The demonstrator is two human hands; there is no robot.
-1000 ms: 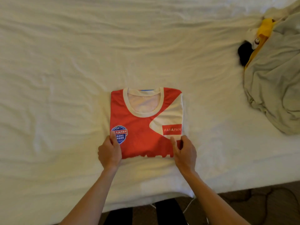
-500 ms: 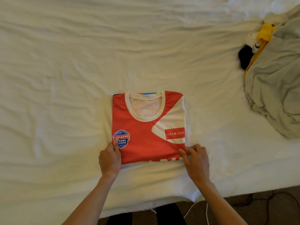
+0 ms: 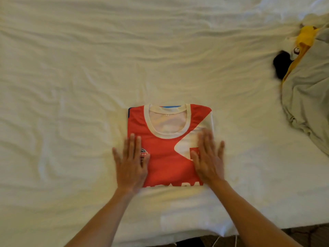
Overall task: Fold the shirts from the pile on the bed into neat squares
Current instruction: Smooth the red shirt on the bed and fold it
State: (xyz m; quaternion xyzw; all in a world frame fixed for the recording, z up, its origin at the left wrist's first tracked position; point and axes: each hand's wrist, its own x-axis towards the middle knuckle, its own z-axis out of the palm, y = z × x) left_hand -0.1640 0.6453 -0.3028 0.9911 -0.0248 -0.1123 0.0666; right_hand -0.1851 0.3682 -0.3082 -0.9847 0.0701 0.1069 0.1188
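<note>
A red and white shirt [image 3: 167, 157] lies folded into a square on the white bed sheet [image 3: 71, 86], collar facing away from me. My left hand [image 3: 130, 163] lies flat with straight fingers on the shirt's left edge, partly covering a blue badge. My right hand [image 3: 209, 157] lies flat on the shirt's right side, over the red label on the white panel; it is blurred. Neither hand holds anything.
A pile of unfolded clothes [image 3: 309, 90] sits at the right edge of the bed: grey fabric on top, with yellow [image 3: 305, 35] and black [image 3: 282, 65] pieces showing at its far side. The bed's near edge and dark floor [image 3: 306, 236] show at the bottom right.
Both hands have let go of the shirt's near corners, opened flat and slid forward onto the shirt. The shirt itself has stayed in place.
</note>
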